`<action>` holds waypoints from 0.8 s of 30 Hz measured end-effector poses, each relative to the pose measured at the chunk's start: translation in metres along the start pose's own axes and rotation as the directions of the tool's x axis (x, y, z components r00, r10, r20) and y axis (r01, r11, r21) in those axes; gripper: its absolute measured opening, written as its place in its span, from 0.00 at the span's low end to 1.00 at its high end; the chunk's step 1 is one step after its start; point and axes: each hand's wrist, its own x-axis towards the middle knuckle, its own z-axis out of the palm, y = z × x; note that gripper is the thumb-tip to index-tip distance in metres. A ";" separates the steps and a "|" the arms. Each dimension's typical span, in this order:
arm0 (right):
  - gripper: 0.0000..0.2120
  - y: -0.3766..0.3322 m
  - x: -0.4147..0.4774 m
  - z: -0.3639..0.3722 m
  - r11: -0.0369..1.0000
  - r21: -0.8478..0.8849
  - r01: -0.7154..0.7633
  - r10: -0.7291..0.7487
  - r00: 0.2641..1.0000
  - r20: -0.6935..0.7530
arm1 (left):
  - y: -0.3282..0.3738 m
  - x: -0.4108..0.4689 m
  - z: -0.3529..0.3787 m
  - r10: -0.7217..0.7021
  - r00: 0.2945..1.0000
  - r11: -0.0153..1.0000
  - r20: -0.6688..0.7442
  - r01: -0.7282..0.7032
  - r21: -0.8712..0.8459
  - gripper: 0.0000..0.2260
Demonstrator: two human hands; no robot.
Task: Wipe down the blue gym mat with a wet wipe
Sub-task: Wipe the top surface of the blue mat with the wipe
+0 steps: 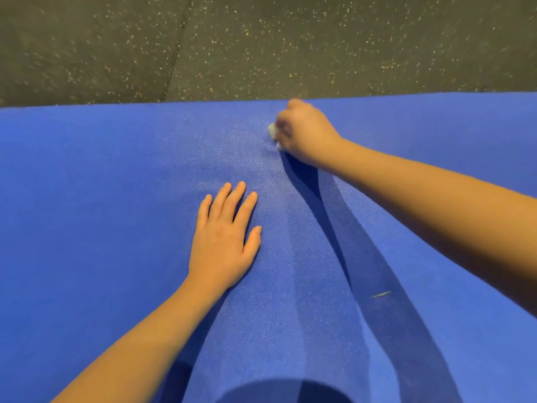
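Here, the head view shows a textured blue foam gym mat (116, 199) on dark speckled rubber floor (261, 39). The left hand (223, 237) lies flat on it, fingers straight. Near the far edge, the right hand (302, 132) clutches what seems a crumpled white wet wipe (272, 130), blurred.

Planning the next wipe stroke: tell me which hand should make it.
Right. The right hand grips the wet wipe against the blue mat near its far edge; the left hand lies flat on the mat, holding nothing.
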 end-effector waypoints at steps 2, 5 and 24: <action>0.13 0.000 -0.017 0.004 0.985 0.043 0.170 -0.171 0.985 0.022 | 0.000 0.001 -0.001 0.000 1.000 1.000 -0.003 0.000 0.004 0.24; 0.14 0.011 -0.006 -0.001 0.999 0.032 0.037 -0.033 0.991 -0.126 | 0.000 0.000 0.000 0.004 1.000 1.000 -0.006 -0.004 0.006 0.24; 0.13 0.001 -0.073 0.023 0.947 -0.038 0.317 -0.317 0.916 -0.247 | -0.005 -0.040 -0.003 0.002 1.000 1.000 -0.002 -0.002 -0.007 0.24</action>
